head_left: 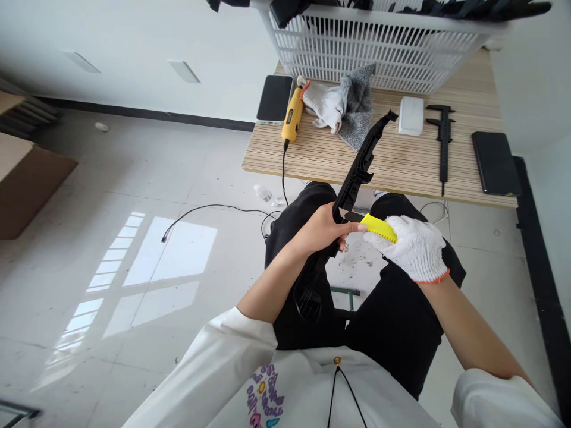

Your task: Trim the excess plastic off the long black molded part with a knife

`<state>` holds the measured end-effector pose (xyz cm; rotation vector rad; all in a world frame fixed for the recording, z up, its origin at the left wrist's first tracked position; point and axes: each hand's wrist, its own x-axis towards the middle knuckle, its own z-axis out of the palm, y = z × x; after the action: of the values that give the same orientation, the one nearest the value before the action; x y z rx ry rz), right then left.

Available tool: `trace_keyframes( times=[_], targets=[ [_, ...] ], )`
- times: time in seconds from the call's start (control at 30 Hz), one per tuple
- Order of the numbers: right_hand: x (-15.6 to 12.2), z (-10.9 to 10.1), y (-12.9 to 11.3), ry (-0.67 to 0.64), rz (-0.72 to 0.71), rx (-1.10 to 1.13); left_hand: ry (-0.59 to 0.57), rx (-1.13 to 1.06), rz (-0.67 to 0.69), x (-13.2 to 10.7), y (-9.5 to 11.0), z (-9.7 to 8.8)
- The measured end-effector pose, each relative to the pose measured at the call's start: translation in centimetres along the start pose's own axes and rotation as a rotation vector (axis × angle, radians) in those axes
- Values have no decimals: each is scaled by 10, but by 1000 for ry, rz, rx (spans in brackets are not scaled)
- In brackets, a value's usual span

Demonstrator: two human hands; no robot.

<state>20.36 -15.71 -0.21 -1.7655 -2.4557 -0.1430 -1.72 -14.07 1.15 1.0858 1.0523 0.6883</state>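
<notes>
"Where is the long black part (357, 172)?"

"Slanted above the person's lap, its upper end reaching towards the table (267, 156). The bare left hand (322, 229) is closed around its middle, probably because a hold there balances both ends."

"And the right hand (413, 241)?"

"Wrapped around a yellow handle (379, 227), inside a white glove (423, 255), which may be there for protection. The left thumb stretches out to the handle (whether it presses or merely rests, I can't tell), perhaps to steady it."

"Why is the table laid out so?"

"The caliper (444, 139) and the yellow corded tool (292, 116) lie in front of the white basket (379, 50), likely for easy reach. The basket stands farther back, perhaps so its bulk keeps out of the way."
</notes>
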Motion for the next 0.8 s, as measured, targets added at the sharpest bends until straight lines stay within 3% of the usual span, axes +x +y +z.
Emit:
trace_keyframes(
  times=[0.43, 0.8],
  targets=[
    [0, 2, 1, -9, -14, -18, 31, 42, 13, -1, -3, 0],
    [0, 4, 1, 60, -27, -31, 26, 50, 27, -1, -3, -1]
  ],
)
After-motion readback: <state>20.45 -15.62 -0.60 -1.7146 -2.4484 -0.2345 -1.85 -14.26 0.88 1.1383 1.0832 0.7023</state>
